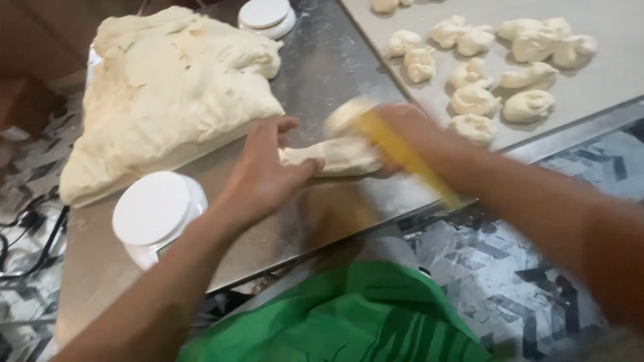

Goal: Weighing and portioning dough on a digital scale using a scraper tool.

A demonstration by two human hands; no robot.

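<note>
My left hand [265, 171] grips the near end of a long strip of pale dough [335, 155] lying on the steel table [315, 74]. My right hand [402, 127] is blurred at the strip's other end; it holds a yellow scraper [402, 157] and a lump of dough [345, 114]. A large mass of dough [171, 90] lies to the left, just beyond my left hand.
Several shaped dough pieces [500, 67] rest on a grey board [604, 74] at the right. A white round scale [155, 211] stands near the table's front edge, and another white round object [267, 17] at the back. Green cloth [342, 315] covers my lap below.
</note>
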